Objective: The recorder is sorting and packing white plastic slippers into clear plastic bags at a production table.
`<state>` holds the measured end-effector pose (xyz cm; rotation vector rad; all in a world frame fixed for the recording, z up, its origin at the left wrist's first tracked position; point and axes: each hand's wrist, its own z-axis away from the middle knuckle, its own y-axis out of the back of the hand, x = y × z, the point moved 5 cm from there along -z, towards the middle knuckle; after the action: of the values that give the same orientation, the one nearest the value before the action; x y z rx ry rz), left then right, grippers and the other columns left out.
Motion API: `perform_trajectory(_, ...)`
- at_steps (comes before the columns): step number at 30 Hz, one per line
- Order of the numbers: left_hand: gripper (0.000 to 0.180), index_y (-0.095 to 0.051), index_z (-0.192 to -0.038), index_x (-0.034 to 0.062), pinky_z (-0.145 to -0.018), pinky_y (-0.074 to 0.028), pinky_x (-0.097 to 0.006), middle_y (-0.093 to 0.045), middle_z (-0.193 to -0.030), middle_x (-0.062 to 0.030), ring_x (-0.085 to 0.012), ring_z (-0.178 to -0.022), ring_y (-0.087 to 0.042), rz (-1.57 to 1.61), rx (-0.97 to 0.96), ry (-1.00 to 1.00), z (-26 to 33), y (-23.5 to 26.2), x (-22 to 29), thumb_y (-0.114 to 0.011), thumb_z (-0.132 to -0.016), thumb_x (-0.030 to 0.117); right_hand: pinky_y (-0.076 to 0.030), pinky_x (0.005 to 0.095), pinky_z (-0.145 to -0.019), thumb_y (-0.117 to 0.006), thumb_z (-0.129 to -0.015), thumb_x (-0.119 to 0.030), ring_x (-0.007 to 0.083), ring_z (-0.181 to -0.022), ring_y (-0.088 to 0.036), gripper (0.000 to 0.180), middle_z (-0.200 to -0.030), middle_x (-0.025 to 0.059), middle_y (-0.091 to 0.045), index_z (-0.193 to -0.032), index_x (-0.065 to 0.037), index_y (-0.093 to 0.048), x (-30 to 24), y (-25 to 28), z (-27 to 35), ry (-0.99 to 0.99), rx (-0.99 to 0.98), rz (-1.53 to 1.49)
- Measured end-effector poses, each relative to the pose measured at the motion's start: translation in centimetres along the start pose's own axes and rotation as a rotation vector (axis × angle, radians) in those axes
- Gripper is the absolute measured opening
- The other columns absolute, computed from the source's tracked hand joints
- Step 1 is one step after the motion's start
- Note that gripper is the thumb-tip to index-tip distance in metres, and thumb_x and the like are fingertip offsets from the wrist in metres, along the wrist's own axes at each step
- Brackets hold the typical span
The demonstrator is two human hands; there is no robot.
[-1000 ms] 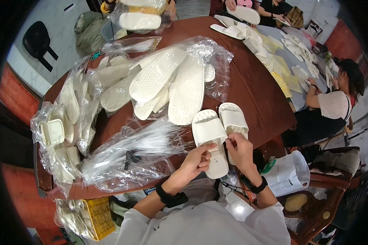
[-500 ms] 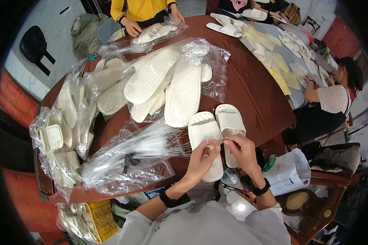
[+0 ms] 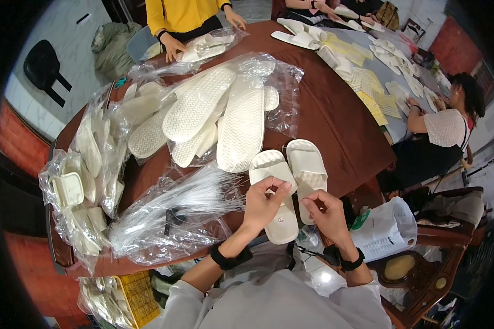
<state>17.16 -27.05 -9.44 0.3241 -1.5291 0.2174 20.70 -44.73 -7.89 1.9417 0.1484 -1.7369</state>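
A pair of white slide slippers lies at the near edge of the brown-covered table, the left slipper (image 3: 284, 226) beside the right slipper (image 3: 307, 156). My left hand (image 3: 263, 205) is over the left slipper's strap, thumb and forefinger pinched together. My right hand (image 3: 328, 215) is closed in a similar pinch over the right slipper's heel part. Whatever thin thing the fingertips hold is too fine to make out. Left of my left hand, a bundle of thin clear plastic strands (image 3: 186, 200) spreads from an opened clear bag (image 3: 153, 244).
Bagged white slippers (image 3: 241, 129) are heaped across the table, with more at its left (image 3: 71, 189). Opposite, a person in yellow (image 3: 186, 13) handles a bagged pair. At right stand a white plastic bag (image 3: 387, 233) and a wooden chair (image 3: 417, 279). A yellow crate (image 3: 137, 296) sits below left.
My hands have moved apart; the right has dropped slightly toward me and the left has shifted a little left. The person opposite has moved a hand on the bagged slippers.
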Motion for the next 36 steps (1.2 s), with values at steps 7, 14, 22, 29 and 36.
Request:
perform_trajectory(7, 0.024, -0.069, -0.099, 0.0013, -0.070, -0.049, -0.037, -0.066, -0.082, -0.0199, -0.0328, -0.076, -0.064, -0.351, -0.166, -0.149, -2.8, 0.9, 3.8, -0.052, -0.096, 0.019, -0.049, 0.0323, -0.058, -0.068, -0.081, -0.012, 0.0239, -0.061, -0.064, 0.015, -0.071, 0.0147, -0.064, -0.078, 0.002, -0.063, 1.6, 2.4, -0.3, -0.015, 0.252, 0.379)
perform_trajectory(14, 0.023, -0.068, -0.099, 0.0011, -0.075, -0.048, -0.042, -0.064, -0.088, -0.0209, -0.0372, -0.085, -0.061, -0.644, -0.173, -0.403, -8.2, -1.8, 1.6, -0.053, -0.093, 0.017, -0.052, 0.0386, -0.061, -0.069, -0.078, -0.013, 0.0322, -0.067, -0.066, 0.013, -0.075, 0.0168, -0.066, -0.079, -0.001, -0.068, 2.8, 0.2, -3.3, 0.126, 0.386, 0.475)
perform_trajectory(22, 0.021, -0.068, -0.092, 0.0009, -0.075, -0.048, -0.047, -0.064, -0.088, -0.0217, -0.0403, -0.085, -0.062, -0.776, -0.229, -0.361, -11.4, -3.5, -1.4, -0.052, -0.089, 0.015, -0.051, 0.0376, -0.060, -0.069, -0.080, -0.016, 0.0329, -0.066, -0.066, 0.014, -0.076, 0.0170, -0.067, -0.084, -0.002, -0.071, 2.8, 0.1, -3.8, 0.077, 0.415, 0.446)
perform_trajectory(29, 0.024, -0.071, -0.093, 0.0016, -0.067, -0.051, -0.039, -0.066, -0.077, -0.0209, -0.0303, -0.069, -0.065, -0.584, -0.322, -0.159, -12.1, -2.6, -2.9, -0.058, -0.087, 0.021, -0.050, 0.0282, -0.056, -0.064, -0.086, -0.012, 0.0197, -0.058, -0.065, 0.016, -0.068, 0.0119, -0.067, -0.084, 0.003, -0.071, 3.4, 0.8, -3.3, -0.161, 0.325, 0.152)
perform_trajectory(36, 0.032, -0.071, -0.096, 0.0012, -0.060, -0.047, -0.033, -0.064, -0.068, -0.0128, -0.0174, -0.061, -0.059, -0.604, -0.452, 0.025, -12.3, -2.7, -2.5, -0.063, -0.089, 0.031, -0.037, 0.0187, -0.046, -0.056, -0.096, -0.014, 0.0056, -0.057, -0.054, 0.020, -0.073, 0.0016, -0.061, -0.087, 0.000, -0.066, 5.4, -1.3, -3.1, -0.452, 0.093, -0.492)
